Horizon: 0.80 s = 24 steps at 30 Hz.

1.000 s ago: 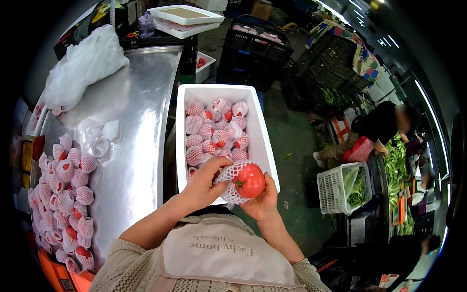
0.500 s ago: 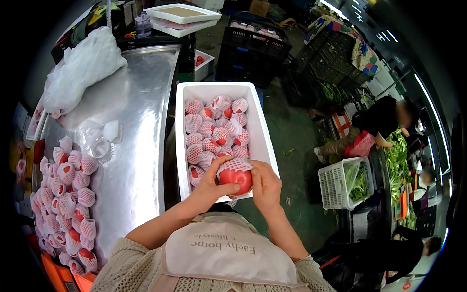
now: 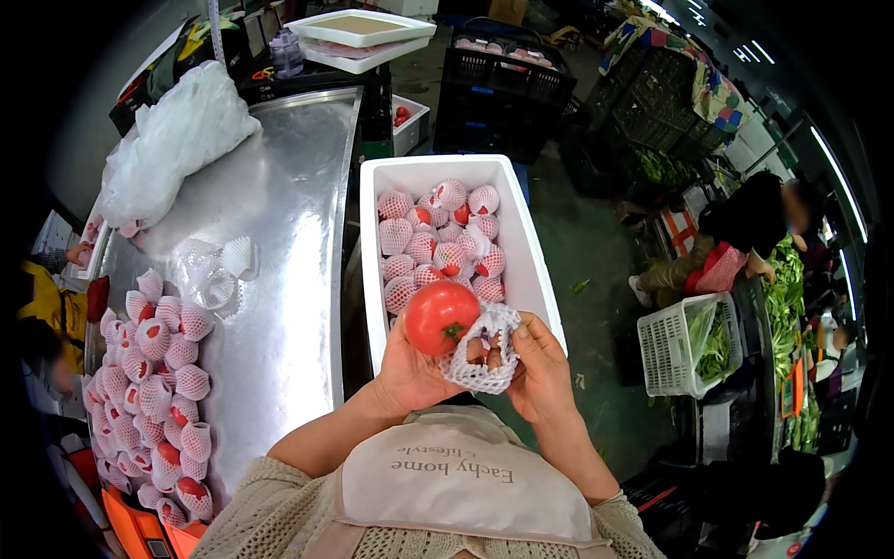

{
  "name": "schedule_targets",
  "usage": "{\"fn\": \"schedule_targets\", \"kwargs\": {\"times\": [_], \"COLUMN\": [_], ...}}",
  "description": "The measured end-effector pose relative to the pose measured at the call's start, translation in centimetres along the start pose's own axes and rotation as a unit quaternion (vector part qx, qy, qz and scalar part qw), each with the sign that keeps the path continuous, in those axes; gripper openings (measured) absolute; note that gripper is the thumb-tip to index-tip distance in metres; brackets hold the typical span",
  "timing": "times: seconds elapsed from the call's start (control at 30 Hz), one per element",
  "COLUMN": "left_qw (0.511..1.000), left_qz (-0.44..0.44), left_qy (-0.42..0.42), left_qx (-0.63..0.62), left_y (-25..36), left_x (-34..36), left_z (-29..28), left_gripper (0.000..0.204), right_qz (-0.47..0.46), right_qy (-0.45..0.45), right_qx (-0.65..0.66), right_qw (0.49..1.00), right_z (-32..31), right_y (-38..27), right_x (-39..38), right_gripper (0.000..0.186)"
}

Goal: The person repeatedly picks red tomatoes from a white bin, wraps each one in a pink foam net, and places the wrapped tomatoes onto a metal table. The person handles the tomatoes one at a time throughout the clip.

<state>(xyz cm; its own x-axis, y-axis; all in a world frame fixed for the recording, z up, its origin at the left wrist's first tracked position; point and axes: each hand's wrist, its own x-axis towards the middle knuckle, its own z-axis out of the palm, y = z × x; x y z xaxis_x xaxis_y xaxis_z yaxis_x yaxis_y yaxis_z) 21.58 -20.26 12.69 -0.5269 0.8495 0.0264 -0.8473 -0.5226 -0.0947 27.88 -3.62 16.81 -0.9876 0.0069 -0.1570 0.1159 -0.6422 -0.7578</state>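
Note:
A bare red tomato (image 3: 436, 313) with a green stem rests in my left hand (image 3: 407, 374), its stem end turned toward the right. Just beside it is a white foam net sleeve (image 3: 496, 373), stretched open, and my right hand (image 3: 545, 370) pinches its right side. Some fingertips show through the sleeve's opening; whose hand they belong to is hard to tell. Both hands are above the near end of a white foam box (image 3: 533, 265). Inside that box lie several tomatoes in pinkish net sleeves (image 3: 449, 258).
On the left, a metal table (image 3: 289, 242) bears a heap of sleeved tomatoes (image 3: 154, 373), loose foam nets (image 3: 212, 270) and a bulky plastic bag (image 3: 177, 140). Black crates (image 3: 503, 93) stand beyond the box. At right are a white basket (image 3: 666, 349) of greens and a person (image 3: 745, 224).
The tomato has come out of its foam net and sits bare in my left hand. The net is now apart from it, in my right hand. The whole view has shifted slightly.

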Motion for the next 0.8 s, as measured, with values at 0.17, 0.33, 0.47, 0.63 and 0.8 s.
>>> {"fn": "schedule_targets", "kwargs": {"times": [0.17, 0.33, 0.47, 0.63, 0.8], "left_qw": [0.999, 0.992, 0.983, 0.858, 0.627], "left_qz": [0.005, 0.057, 0.075, 0.085, 0.160], "left_qy": [-0.002, 0.113, 0.106, 0.171, 0.225], "left_qx": [-0.047, 0.030, 0.127, 0.477, 0.729], "left_y": [0.0, 0.0, 1.0, 1.7, 1.5], "left_x": [-0.1, 0.0, 0.3, -1.0, -1.1], "left_z": [0.7, 2.2, 1.0, 0.6, -1.4], "left_gripper": [0.063, 0.061, 0.059, 0.060, 0.080], "right_qz": [-0.003, 0.026, 0.050, -0.027, -0.243], "right_qy": [0.008, 0.034, 0.043, 0.097, 0.055], "right_qx": [0.010, 0.099, 0.135, -0.117, -0.512], "right_qw": [1.000, 0.994, 0.989, 0.988, 0.822], "right_z": [-0.8, -1.4, -1.8, -1.3, 0.5], "right_y": [0.2, -0.5, -0.8, -0.3, 1.5], "right_x": [-0.1, 0.1, 0.8, 1.3, 1.0], "right_gripper": [0.024, 0.030, 0.030, 0.020, 0.009]}}
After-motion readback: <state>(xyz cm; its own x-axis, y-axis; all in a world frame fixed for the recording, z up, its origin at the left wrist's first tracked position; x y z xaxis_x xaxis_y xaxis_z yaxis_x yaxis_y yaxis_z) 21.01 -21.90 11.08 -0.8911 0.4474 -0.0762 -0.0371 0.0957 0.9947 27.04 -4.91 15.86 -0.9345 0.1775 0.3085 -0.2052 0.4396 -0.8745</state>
